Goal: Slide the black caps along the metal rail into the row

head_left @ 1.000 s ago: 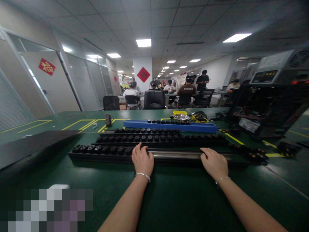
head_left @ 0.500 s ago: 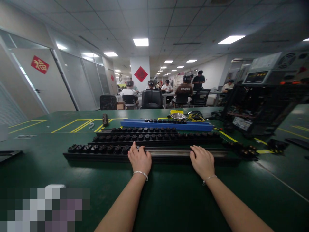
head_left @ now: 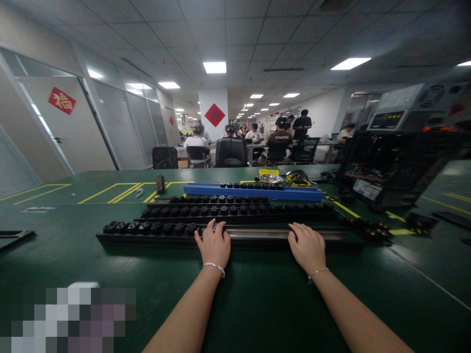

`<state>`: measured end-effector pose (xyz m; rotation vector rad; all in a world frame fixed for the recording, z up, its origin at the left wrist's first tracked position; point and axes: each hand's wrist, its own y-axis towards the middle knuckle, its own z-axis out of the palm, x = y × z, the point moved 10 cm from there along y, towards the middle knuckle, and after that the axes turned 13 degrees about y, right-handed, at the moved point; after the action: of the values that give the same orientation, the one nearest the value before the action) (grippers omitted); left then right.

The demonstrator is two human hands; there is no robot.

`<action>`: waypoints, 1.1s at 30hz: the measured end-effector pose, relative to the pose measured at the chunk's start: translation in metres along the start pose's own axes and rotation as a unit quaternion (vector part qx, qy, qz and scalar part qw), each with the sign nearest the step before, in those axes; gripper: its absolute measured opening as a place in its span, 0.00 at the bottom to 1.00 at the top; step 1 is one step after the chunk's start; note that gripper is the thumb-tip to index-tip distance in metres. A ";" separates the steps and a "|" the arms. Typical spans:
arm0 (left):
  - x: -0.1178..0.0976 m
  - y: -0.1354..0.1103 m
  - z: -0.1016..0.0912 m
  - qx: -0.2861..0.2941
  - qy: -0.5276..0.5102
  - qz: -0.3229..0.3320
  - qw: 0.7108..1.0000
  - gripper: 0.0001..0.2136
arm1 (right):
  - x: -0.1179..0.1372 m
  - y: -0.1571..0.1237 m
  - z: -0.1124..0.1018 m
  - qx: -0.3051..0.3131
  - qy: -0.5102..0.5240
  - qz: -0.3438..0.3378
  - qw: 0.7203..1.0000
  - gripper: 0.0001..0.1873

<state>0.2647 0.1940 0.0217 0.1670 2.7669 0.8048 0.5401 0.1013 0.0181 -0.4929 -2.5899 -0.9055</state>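
In the head view, a long black rail (head_left: 147, 241) lies crosswise before me, with black round parts (head_left: 165, 229) lined up along its left portion and a bare metal strip (head_left: 259, 233) on the right. My left hand (head_left: 214, 247) rests on the near side of this rail, where the row of parts ends. Its fingers are spread and curve over the edge; what lies under the fingertips is hidden. Farther right, my right hand (head_left: 308, 247) lies over the strip with its fingers stretched forward. No separate item shows in either hand.
Behind the front rail lie more black rails with parts (head_left: 235, 211) and a blue rail (head_left: 253, 192). A metal bowl (head_left: 271, 179) and an opened computer case (head_left: 382, 171) stand farther back. Loose dark parts (head_left: 371, 230) lie right. People (head_left: 281, 135) sit beyond the green table (head_left: 91, 264).
My left hand's fingers have shifted slightly to the right and spread apart. My right hand stays at nearly the same spot, and the rails lie as before.
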 end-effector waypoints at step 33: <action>0.010 -0.002 0.005 0.051 0.005 0.045 0.998 0.23 | -0.002 -0.001 0.002 0.002 0.005 0.009 1.000 0.22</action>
<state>0.2569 0.1968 0.0142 0.3097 2.8293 0.6875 0.5410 0.1015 0.0158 -0.5075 -2.5747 -0.8942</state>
